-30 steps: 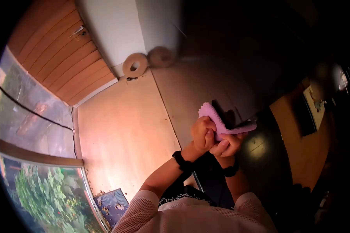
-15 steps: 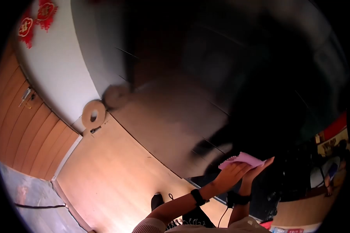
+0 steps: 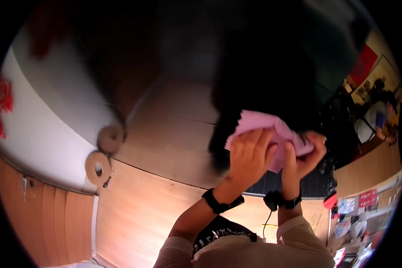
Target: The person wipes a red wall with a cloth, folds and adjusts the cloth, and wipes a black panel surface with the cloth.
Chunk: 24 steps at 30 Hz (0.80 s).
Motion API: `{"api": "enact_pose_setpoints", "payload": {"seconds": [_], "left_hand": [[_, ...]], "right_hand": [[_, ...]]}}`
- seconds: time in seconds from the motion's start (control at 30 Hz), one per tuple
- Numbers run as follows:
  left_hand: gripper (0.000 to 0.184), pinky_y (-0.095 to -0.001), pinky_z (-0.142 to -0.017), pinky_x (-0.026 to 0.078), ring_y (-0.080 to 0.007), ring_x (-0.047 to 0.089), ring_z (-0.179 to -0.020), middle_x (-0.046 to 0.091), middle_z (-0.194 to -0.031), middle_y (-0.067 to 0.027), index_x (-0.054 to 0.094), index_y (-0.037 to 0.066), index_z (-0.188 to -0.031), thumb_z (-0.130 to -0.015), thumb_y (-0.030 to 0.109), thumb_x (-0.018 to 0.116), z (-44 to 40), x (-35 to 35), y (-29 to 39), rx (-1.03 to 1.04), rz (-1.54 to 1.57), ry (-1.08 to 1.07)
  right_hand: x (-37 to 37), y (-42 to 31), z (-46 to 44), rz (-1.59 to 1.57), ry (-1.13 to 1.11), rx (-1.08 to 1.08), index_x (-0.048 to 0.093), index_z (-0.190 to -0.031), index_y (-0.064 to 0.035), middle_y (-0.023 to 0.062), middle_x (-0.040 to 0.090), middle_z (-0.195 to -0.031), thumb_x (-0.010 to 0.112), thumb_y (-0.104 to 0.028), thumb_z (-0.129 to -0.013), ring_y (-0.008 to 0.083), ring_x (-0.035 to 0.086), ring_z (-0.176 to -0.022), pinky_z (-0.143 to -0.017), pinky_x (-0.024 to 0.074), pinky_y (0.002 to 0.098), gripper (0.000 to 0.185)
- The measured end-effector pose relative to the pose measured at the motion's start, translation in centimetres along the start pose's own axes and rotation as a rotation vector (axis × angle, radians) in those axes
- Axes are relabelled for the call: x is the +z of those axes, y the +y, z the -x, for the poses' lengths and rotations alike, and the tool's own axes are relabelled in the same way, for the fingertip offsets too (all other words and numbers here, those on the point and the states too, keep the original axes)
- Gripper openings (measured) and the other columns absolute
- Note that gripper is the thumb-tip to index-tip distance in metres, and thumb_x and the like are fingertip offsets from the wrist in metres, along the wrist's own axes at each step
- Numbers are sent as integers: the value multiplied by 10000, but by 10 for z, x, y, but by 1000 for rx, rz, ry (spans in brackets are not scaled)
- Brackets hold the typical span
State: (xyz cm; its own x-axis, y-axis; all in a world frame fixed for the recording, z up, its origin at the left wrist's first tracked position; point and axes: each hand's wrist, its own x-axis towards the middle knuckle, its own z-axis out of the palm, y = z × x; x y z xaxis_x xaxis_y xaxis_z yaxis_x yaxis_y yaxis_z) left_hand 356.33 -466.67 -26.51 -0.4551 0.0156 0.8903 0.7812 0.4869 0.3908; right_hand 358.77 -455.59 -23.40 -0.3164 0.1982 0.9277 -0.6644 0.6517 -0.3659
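Observation:
A pink cleaning cloth with zigzag-cut edges is bunched between my two hands, in front of a large dark glossy panel. My left hand is closed on the cloth's left part, fingers laid over it and thumb toward the middle. On the right side, my right hand grips the cloth with thumb up and fingers curled round its edge. Some fingertips are hidden in the folds. Whether the cloth touches the panel, I cannot tell.
A tape roll stands at the panel's left end, mirrored in it. Below lies a light wooden tabletop. A cable hangs from my right wrist. Another person is at the far right, above cluttered goods.
My view has turned to the right. Both hands now appear higher and nearer, the cloth spread wider and bunched between them, and my right fingers have curled round it.

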Motion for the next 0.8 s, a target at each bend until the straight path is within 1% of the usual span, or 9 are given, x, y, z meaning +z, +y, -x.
{"api": "enact_pose_setpoints", "payload": {"seconds": [0.07,0.17,0.3,0.4,0.5,0.53,0.67,0.7,0.8], "left_hand": [[436,-456,-870,318,-377,434,-1033,506,-1104,-158,474,19,-1160,-790,220,589,-16,0,-3,112,-137,174],[539,-515,-915,271,-431,379,-1098,463,-1211,-191,446,-15,-1209,-807,328,554,5,21,-20,180,-306,-41],[578,-487,-894,290,-379,402,-1090,456,-1251,-165,508,5,-1165,-777,432,533,-3,9,-43,370,-414,-10],[556,-452,-879,304,-311,419,-1093,447,-1270,-120,476,37,-1209,-778,382,544,-18,-16,-50,383,-399,-61],[576,-485,-901,298,-343,394,-1132,410,-1299,-136,442,27,-1238,-775,352,548,-37,-48,-62,303,-417,-58],[582,-499,-910,295,-355,390,-1136,398,-1309,-143,431,22,-1246,-776,343,547,-45,-56,-67,273,-398,-63],[562,-477,-949,264,-328,377,-1164,394,-1316,-133,424,23,-1250,-790,333,518,-60,-75,-77,228,-419,20],[532,-434,-969,244,-284,377,-1173,407,-1313,-104,441,43,-1241,-797,330,501,-60,-75,-78,214,-417,22],[457,-388,-1012,194,-241,341,-1224,408,-1320,-79,460,71,-1231,-836,299,432,-61,-68,-90,261,-526,55]], "right_hand": [[1,-1,-18,105,-57,-52,539,-924,-21,98,480,-840,701,-93,-645,209,478,-767,-679,385,278,330],[4,10,-8,12,-5,92,530,-863,-19,98,488,-834,667,-108,-668,215,476,-753,-667,389,288,254],[-2,15,-10,195,36,34,506,-794,-37,100,431,-856,722,-107,-630,205,452,-772,-661,386,285,280],[10,-20,-16,325,95,5,512,-779,-38,110,449,-898,717,-42,-647,217,457,-793,-679,388,296,244],[38,-60,-26,465,189,-112,523,-781,-31,126,481,-955,675,-10,-688,245,464,-856,-746,376,324,179],[46,-72,-12,353,292,-130,530,-799,-38,129,487,-958,635,-8,-716,252,468,-885,-756,380,340,138],[91,-107,48,172,-64,-542,616,-1001,-142,129,508,-1105,630,-322,-670,297,446,-1083,-916,323,413,377],[103,-96,53,300,-139,-434,526,-1177,-112,199,420,-1245,573,-302,-733,356,381,-1163,-958,268,473,485],[127,-60,26,382,-185,3,405,-1278,-52,264,305,-1325,469,-278,-810,421,290,-1219,-986,182,535,524]]}}
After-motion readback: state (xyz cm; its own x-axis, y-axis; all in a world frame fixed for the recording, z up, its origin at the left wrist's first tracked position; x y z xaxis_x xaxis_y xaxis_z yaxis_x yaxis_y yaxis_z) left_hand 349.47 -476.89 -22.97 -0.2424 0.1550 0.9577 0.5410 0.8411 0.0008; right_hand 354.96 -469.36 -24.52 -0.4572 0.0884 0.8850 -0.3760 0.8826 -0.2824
